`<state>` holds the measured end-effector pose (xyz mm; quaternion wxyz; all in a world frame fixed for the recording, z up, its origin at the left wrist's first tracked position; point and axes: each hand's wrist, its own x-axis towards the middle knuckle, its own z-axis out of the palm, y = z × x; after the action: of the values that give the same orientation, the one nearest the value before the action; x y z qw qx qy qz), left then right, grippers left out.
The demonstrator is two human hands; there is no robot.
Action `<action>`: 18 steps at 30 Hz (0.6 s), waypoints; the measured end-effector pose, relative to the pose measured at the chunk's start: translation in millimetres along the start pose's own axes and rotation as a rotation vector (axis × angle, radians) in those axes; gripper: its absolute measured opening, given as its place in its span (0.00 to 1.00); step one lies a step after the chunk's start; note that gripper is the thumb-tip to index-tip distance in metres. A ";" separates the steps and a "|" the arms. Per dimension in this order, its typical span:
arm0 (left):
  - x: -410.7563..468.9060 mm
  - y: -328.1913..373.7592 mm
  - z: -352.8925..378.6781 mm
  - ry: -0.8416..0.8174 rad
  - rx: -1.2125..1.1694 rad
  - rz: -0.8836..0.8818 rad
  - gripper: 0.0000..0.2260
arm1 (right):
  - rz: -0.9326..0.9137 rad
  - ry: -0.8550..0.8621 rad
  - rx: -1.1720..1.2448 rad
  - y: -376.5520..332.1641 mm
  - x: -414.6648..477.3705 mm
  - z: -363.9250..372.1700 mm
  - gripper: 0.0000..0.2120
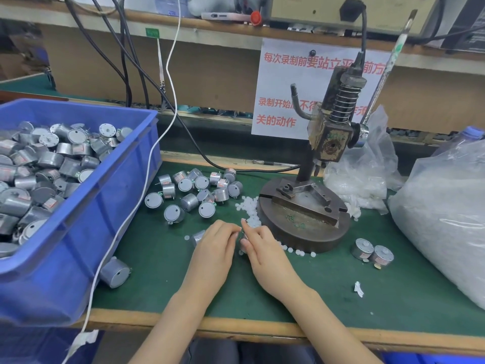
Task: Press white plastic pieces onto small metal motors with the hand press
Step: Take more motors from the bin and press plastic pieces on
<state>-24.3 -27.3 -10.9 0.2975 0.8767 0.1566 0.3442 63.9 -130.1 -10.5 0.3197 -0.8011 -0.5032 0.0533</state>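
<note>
The hands meet low on the green worktop (341,298), just in front of the hand press (304,227). Between them sits one motor (241,245). Only a grey sliver of it shows, so I cannot tell which way its axis points.

The left hand (215,248) curls its fingers in around the motor from the left. The right hand (262,248) lays its thumb on the motor, and its forefinger tip touches the left fingertips above it. Whether a white piece is pinched there is hidden.

A second motor (197,237) pokes out at the left hand's outer edge. Loose white plastic pieces (249,206) lie against the press base. Right of the press, two capped motors (372,251) stand upright, white tops up. More loose motors (194,190) lie behind the hands, many tipped on their sides, beside the blue bin (78,219).
</note>
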 end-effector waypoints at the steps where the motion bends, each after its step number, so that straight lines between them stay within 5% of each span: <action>1: 0.1 0.1 -0.2 0.003 -0.010 0.001 0.05 | -0.004 -0.010 -0.025 -0.6 0.2 0.0 0.23; 18: 0.8 3.3 2.1 0.040 -0.064 -0.066 0.09 | -0.030 -0.100 -0.373 -13.3 3.6 -1.7 0.18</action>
<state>-22.0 -30.4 -9.6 0.3335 0.8539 0.1803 0.3566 56.0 -124.0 -0.7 0.1411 -0.8351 -0.5316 -0.0059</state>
